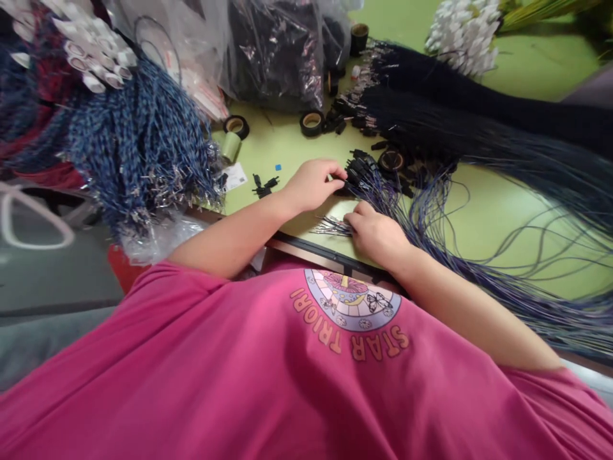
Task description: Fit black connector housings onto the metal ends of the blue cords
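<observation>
My left hand [312,185] is over the table, its thumb and fingertips pinched at the edge of a cluster of small black connectors [360,168]. What exactly is between those fingertips is small and partly hidden. Closer to the table edge, my right hand [380,235] has its fingers closed around thin dark wires, whose loose metal-tipped ends [332,225] stick out to the left. From the connectors, a bundle of blue-purple wires [421,236] runs down to the right, past my right hand and forearm.
Rolls of black tape [312,123] and a few black connectors [265,186] lie on the green table [258,137]. Twisted blue cables [143,128] hang at left. A plastic bag [272,51] stands at the back; a thick dark wire bundle [454,96] stretches right.
</observation>
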A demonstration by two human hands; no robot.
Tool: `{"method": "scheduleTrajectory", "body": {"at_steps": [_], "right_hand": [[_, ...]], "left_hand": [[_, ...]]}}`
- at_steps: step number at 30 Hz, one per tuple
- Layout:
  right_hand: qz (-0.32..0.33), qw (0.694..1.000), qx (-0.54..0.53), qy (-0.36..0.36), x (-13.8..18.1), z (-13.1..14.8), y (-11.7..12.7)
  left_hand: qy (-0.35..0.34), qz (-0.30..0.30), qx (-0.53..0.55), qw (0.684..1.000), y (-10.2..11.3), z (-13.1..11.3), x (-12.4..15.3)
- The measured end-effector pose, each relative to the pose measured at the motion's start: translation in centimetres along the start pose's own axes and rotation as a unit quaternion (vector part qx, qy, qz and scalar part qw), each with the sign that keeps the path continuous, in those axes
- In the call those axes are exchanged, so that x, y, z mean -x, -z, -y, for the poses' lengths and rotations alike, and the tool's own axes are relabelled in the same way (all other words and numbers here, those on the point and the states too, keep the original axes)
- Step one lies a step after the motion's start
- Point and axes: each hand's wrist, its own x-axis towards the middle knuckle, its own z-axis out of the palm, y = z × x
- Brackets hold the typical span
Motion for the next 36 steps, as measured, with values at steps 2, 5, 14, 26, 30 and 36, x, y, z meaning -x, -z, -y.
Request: {"method": "scheduleTrajectory", "body": {"at_steps": [2, 5, 14, 26, 30, 36], "right_hand": [[0.027, 0.999, 0.009, 0.016, -0.3, -0.1, -0.1], [0.029, 0.997, -0.057, 0.042, -0.6, -0.8, 0.0], [-0.034, 0.891, -0.428, -0.145, -1.0, -1.6, 1.9], [-0.070, 0.835, -0.518, -0.169, -0.6, -1.3, 2.3], [-0.089, 0.823, -0.532, -0.179, -0.6, -1.5, 2.3], [-0.115, 0.819, -0.526, -0.199, -0.9, -1.9, 1.6]], "left_hand": [[-0.054, 0.020, -0.092, 0.994, 0.4, -0.2, -0.6], [-0.052, 0.050, -0.161, 0.984, 2.1, 0.6, -0.6], [0.095, 0.034, -0.204, 0.974, 8.8, 7.6, 1.7], [0.048, 0.039, 0.041, 0.997, 4.8, 0.7, 2.0], [0.101, 0.129, 0.302, 0.939, 1.6, -1.5, 2.0], [0.168, 0.118, 0.484, 0.851, -0.6, -0.6, 1.9]]}}
